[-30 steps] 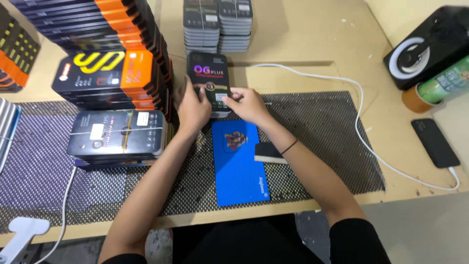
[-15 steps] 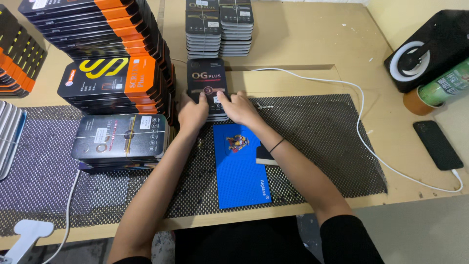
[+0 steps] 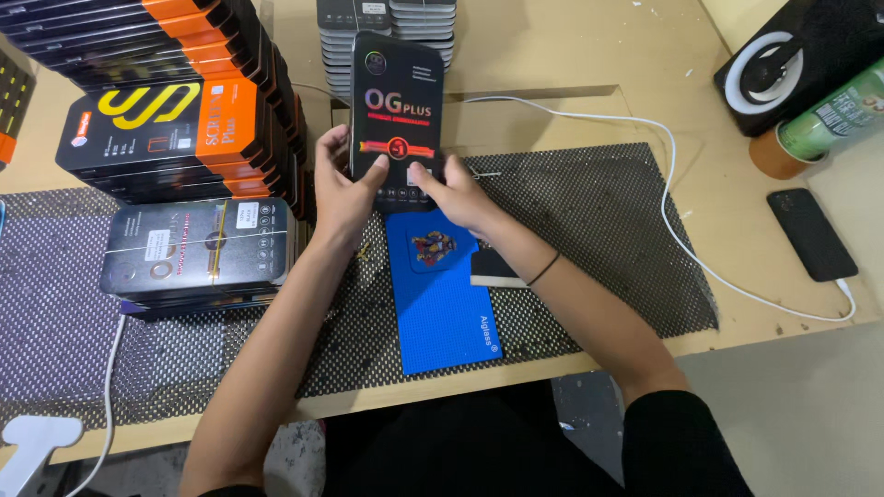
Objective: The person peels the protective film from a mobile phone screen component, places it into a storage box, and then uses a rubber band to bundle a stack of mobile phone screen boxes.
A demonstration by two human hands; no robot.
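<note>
Hands are working together at a cluttered wooden counter: the left hand and the right hand are gripping the lower end of a flat black box with red and white print, fingers of both hands closing on its bottom edge and holding it raised and upright above a black mesh mat. A blue pad is lying on the mat just below the hands, with a small dark block resting at its right edge beside the right wrist. Stacks of black-and-orange boxes are standing to the left, a lower stack of dark boxes sitting in front of them. A white cable is running across the counter to a black phone lying at the right.
</note>
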